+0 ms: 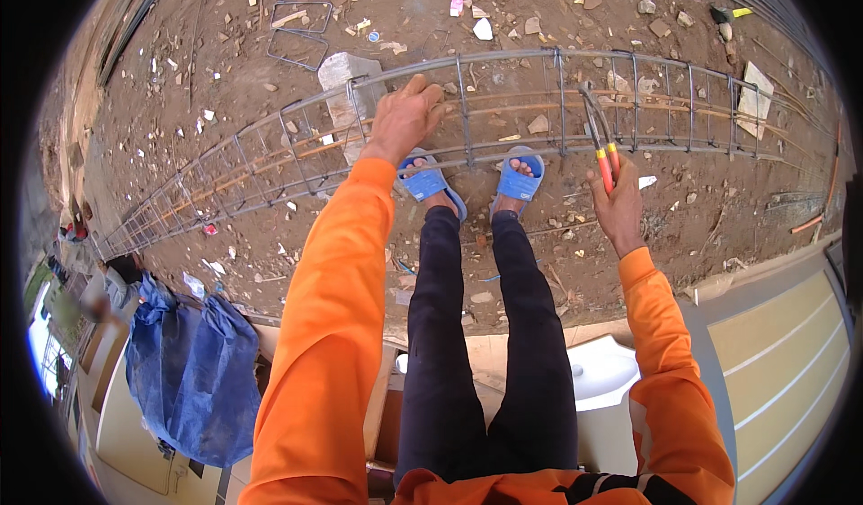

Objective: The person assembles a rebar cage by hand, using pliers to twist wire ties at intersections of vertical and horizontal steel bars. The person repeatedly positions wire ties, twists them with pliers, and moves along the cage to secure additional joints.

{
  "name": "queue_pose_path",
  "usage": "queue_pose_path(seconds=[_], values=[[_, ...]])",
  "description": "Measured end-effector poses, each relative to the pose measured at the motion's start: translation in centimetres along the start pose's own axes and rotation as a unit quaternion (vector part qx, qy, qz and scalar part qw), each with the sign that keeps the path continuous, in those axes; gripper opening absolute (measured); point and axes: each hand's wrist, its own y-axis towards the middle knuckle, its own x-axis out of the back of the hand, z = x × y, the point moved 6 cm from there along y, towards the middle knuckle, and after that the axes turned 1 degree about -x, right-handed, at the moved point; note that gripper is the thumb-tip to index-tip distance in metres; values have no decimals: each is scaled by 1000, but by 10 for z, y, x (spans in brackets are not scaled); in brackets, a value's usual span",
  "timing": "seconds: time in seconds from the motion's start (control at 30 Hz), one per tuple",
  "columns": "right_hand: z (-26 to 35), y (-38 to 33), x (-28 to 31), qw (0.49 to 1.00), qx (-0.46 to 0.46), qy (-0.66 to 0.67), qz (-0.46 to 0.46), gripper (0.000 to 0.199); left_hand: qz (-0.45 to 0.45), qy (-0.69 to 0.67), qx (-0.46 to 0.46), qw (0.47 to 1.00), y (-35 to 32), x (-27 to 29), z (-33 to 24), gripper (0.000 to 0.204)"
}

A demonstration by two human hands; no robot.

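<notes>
A long rebar cage (562,101), thin bars tied inside rectangular stirrups, stretches across the ground in front of my feet. Over its middle bars is my left hand (404,120), fingers curled and closed; what they grip, if anything, is hidden. My right hand (618,201) is wrapped around the red-orange handles of a pair of pincers (605,141). The metal jaws of the pincers point away from me and overlap the cage's near side, between two stirrups. Whether they touch a bar is hard to see.
A pale concrete block (342,74) lies under the cage near my left hand, with another pale slab (755,101) under its right end. Loose stirrups (301,33) rest beyond. Blue sheeting (193,370) hangs at lower left, a white basin (600,372) behind my legs. Rubble litters the dirt.
</notes>
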Motion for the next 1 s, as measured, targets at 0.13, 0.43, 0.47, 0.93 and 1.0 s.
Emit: queue_pose_path(seconds=[0.13, 0.43, 0.47, 0.93, 1.0], values=[[-37, 68, 8, 986, 28, -92, -139, 51, 63, -92, 135, 984, -37, -31, 0, 23], [49, 18, -25, 994, 42, 6, -105, 55, 29, -774, 418, 474, -48, -85, -88, 23], [68, 4, -49, 963, -44, 260, 56, 50, 53, -755, 414, 506, -45, -76, -94, 23], [103, 56, -134, 850, -230, 459, -123, 19, -24, -154, 157, 975, 80, -5, 28, 47], [120, 67, -150, 789, -269, 545, -92, 20, 169, -212, 247, 930, 99, -35, 38, 59]])
